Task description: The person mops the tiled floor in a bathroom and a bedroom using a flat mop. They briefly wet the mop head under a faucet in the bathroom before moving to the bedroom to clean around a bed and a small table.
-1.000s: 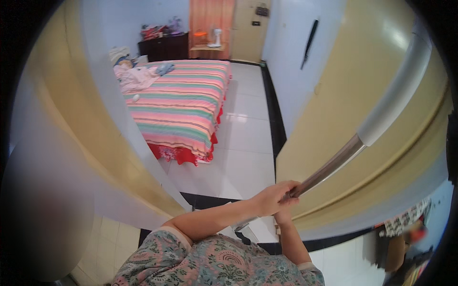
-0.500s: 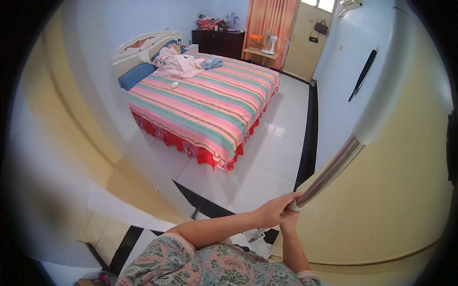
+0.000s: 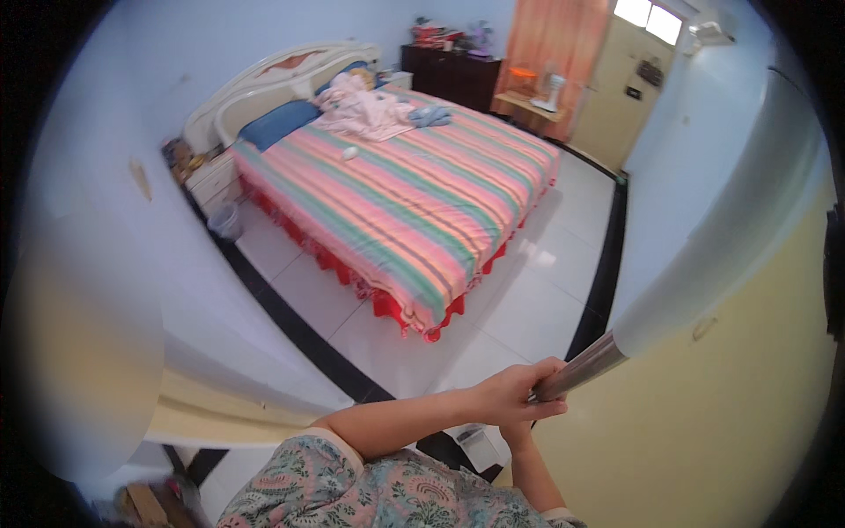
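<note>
Currently, in the head view, the left hand (image 3: 510, 398) is wrapped tight around the lower end of a long metal pole (image 3: 583, 370), whose upper part turns pale and blurred as it rises past the camera on the right. The right hand (image 3: 521, 433) sits just below the left one; its grip is hidden, so its state cannot be told.

Risk, as a judgement: the pole is held at one end only, so its far end could swing into the yellow wall (image 3: 704, 440) or drop toward the striped bed (image 3: 414, 207).

Containers: a small bin (image 3: 226, 222) stands on the white tiled floor (image 3: 528, 299) beside the bed; its contents are not visible.
</note>
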A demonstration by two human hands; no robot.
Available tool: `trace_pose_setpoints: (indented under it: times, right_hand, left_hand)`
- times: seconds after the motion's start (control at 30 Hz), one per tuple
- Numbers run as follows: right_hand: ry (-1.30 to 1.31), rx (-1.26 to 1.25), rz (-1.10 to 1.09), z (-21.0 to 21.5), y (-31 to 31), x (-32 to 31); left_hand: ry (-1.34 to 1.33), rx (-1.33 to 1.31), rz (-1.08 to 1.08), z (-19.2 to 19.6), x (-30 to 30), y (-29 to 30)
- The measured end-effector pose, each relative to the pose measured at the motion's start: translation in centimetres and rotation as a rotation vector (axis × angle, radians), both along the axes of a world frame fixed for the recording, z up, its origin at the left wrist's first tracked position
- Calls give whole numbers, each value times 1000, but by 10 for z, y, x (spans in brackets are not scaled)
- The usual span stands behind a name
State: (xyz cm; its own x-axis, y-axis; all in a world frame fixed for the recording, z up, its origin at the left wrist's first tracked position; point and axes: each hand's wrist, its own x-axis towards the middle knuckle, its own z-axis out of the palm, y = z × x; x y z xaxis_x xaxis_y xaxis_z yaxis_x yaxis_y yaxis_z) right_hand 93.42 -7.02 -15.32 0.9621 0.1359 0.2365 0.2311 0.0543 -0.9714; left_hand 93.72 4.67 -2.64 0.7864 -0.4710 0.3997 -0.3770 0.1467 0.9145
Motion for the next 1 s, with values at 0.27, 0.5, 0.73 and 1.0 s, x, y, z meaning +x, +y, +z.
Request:
trace_pose_setpoints:
  times: [0.27, 0.5, 0.73, 1.0]
  right_hand:
    - [8, -85, 622, -13, 36, 13]
    - [28, -147, 1227, -12, 81, -63]
    - [-226, -544, 1668, -90, 94, -117]
    - [-234, -519, 2117, -77, 153, -282]
  left_hand:
    - [-21, -22, 681, -24, -42, 14]
    - [222, -342, 1287, -7, -158, 23]
    - [116, -572, 1788, 42, -317, 28]
    - [-170, -633, 2138, 45, -490, 6]
